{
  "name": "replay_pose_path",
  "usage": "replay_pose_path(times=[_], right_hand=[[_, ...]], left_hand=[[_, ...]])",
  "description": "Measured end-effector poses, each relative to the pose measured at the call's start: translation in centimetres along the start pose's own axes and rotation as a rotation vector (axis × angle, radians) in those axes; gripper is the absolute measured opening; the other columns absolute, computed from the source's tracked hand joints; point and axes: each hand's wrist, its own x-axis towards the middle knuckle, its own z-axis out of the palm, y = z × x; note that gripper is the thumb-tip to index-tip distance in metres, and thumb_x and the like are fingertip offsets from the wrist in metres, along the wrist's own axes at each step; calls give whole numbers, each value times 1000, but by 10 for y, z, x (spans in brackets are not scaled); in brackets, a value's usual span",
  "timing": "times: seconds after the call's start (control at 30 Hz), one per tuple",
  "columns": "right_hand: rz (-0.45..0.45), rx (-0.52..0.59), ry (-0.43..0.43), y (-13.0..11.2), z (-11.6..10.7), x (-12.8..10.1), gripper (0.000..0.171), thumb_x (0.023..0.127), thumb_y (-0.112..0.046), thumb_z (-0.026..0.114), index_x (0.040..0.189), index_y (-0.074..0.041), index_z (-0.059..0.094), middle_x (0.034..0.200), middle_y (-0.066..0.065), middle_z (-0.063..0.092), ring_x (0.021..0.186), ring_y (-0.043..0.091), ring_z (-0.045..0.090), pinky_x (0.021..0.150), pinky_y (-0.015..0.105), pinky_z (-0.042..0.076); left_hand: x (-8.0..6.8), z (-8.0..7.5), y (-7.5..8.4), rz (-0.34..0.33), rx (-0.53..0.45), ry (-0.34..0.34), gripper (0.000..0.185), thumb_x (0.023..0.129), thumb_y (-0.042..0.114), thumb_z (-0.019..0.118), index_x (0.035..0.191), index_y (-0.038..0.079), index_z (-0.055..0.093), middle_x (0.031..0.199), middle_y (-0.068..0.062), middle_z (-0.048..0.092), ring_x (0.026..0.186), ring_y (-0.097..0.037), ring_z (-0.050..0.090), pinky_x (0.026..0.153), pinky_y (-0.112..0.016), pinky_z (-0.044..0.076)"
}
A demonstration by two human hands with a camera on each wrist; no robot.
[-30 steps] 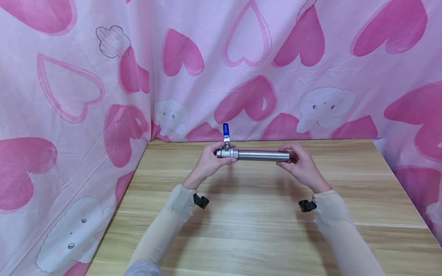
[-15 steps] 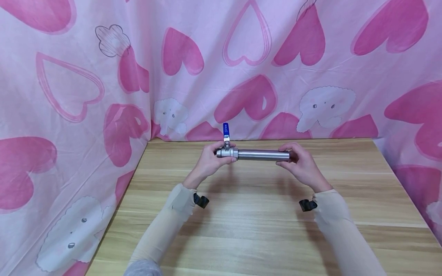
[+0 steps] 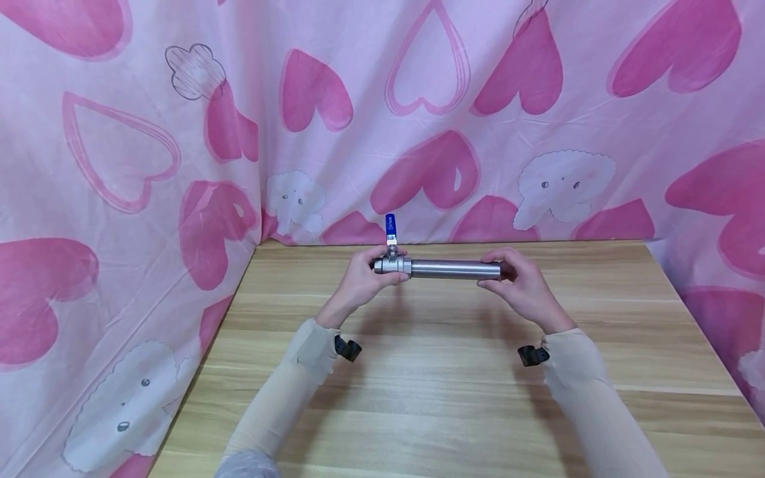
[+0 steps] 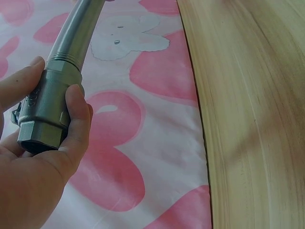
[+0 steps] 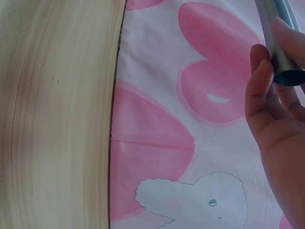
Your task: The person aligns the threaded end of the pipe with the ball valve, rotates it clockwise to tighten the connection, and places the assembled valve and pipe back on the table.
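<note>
Over the wooden table, the left hand curls its fingers round the ball valve, the right hand round the metal pipe at its end. Both are likely heavy, stiff and slippery, best held end to end.

Before me spreads a flat, pale wood-grained tabletop; along its far edge and both sides I see creased pink fabric sheeting, printed with large darker-pink hearts, some merely outlined, and wavy-edged white cartoon animals.
</note>
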Motion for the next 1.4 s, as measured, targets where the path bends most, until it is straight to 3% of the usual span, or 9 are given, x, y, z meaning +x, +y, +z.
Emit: replay_pose_path(times=[0.2, 0.47, 0.67, 0.83, 1.07, 1.4], right_hand=[[30, -1, -3, -1, 0, 0, 40, 78, -1, 77, 114, -10, 62, 107, 2, 61, 81, 10, 59, 70, 16, 50], [68, 18, -21, -1, -2, -2, 39, 83, -12, 75, 120, -10, 62, 107, 8, 64, 81, 11, 59, 67, 19, 51], [66, 14, -19, -2, -3, -2, 38, 86, -11, 73, 121, -7, 61, 105, 12, 65, 79, 10, 57, 65, 18, 48], [72, 8, -28, -14, -5, -3, 35, 88, -7, 69, 122, -3, 60, 106, 14, 64, 78, 8, 55, 65, 17, 47], [87, -5, -41, -40, -10, -4, 30, 92, -10, 64, 119, 2, 60, 104, 17, 64, 77, 10, 54, 64, 18, 47], [122, 2, -61, -40, -10, -4, 29, 96, -15, 59, 120, 1, 60, 103, 18, 64, 77, 6, 53, 64, 19, 47]], left_hand=[[0, 0, 0, -5, -9, 2, 42, 76, 17, 82, 116, 19, 69, 112, -1, 69, 92, -19, 61, 79, -29, 52], [1, 0, 0, -14, -19, 7, 42, 76, 17, 83, 115, 19, 69, 112, -3, 69, 91, -19, 60, 78, -29, 51], [1, 0, 1, -11, -15, 7, 41, 76, 17, 83, 115, 20, 70, 111, -3, 69, 90, -20, 60, 77, -28, 51], [0, 1, 1, -1, -15, 7, 41, 76, 17, 83, 114, 24, 70, 112, -2, 68, 90, -20, 60, 78, -29, 51], [0, 1, 0, 2, 0, 3, 44, 76, 18, 82, 118, 19, 69, 113, -1, 68, 92, -19, 60, 78, -29, 51], [1, 2, 1, -2, 10, 4, 42, 76, 18, 82, 115, 22, 69, 112, -2, 68, 93, -19, 60, 80, -29, 51]])
